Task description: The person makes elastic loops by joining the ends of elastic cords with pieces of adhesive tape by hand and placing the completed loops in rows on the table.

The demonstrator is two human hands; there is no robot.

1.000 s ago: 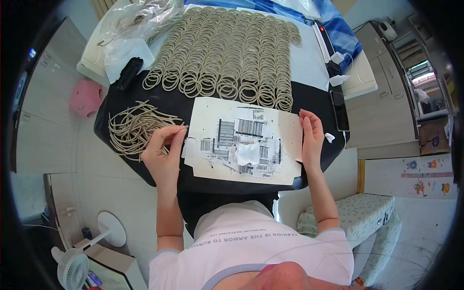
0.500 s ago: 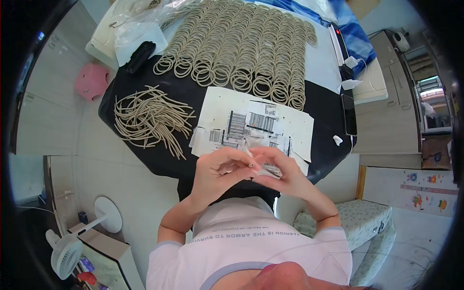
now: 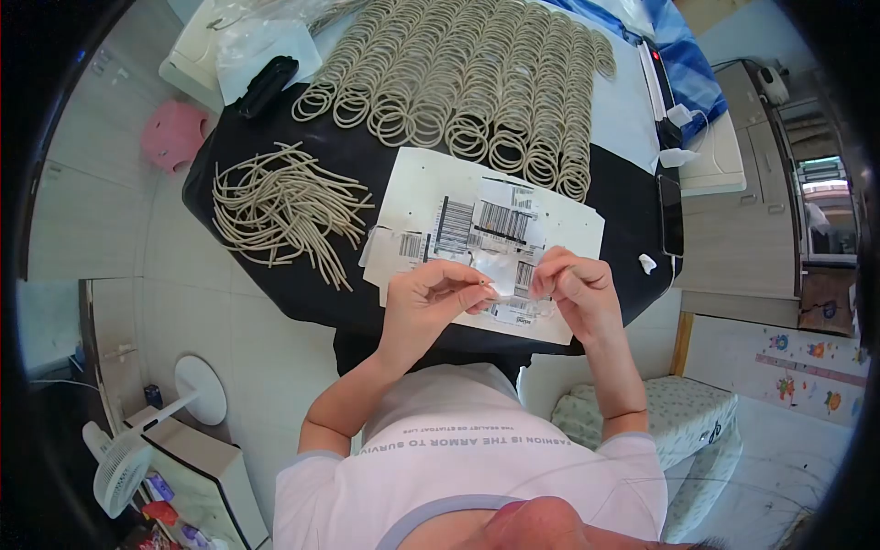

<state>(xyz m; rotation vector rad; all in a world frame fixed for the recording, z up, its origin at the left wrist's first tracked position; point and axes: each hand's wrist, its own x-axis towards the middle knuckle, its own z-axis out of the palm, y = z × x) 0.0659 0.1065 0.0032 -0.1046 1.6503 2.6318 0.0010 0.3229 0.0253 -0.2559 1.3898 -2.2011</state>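
Head: card (image 3: 410, 192) under hands (image 3: 423, 302), long axis slanting down rightward.

Single head cam, worn by the person, looks fwd & steeply down from above the near side of the barcoded card (image 3: 412, 192), v. wide lens w/ curved, dark edges. It's fairly close in: L hand (image 3: 426, 312) & R hand (image 3: 585, 298) show at the card's near side, the wearer's shirt (image 3: 467, 449) looms large nearer than it, & rows of rings (image 3: 467, 78) run beyond it till cropped. FOV also takes in a fan (image 3: 124, 477), well left of & nearer than the card.
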